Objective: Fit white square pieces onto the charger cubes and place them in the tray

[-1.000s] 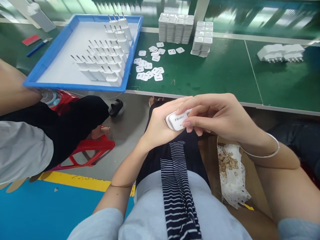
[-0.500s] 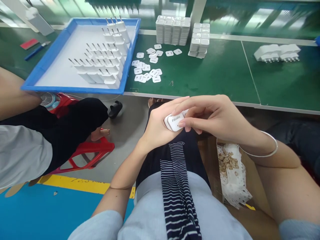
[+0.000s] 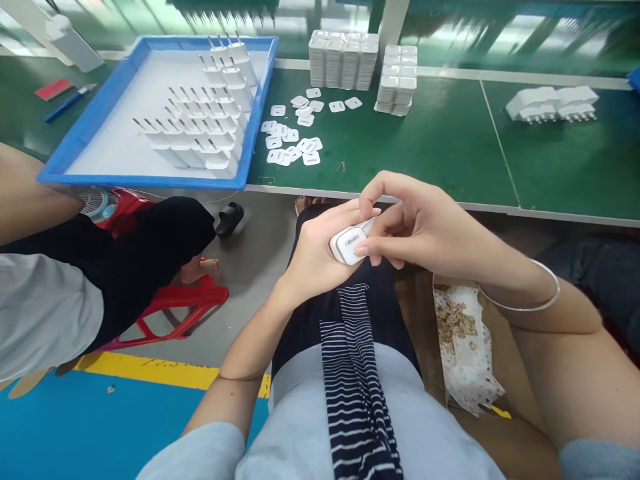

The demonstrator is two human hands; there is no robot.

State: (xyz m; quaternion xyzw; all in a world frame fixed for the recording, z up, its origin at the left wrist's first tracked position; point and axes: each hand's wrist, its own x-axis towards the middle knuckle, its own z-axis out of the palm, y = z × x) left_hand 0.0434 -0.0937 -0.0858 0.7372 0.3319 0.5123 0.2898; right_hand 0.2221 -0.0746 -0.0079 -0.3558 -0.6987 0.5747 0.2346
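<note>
Left hand [image 3: 320, 250] cups white charger plug [image 3: 349, 244] at frame centre; right hand [image 3: 420, 223] pinches its edge, likely mid-peel of film; next needs steady pull.

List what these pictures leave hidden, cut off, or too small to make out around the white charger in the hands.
- Head view: most of the white charger is covered by the left hand and right hand; any prongs are unseen.
- What the right fingers pinch at its edge is hidden.
- Printing on the loose white labels is too small to read.
- The person on the left is cut off by the edge.
</note>
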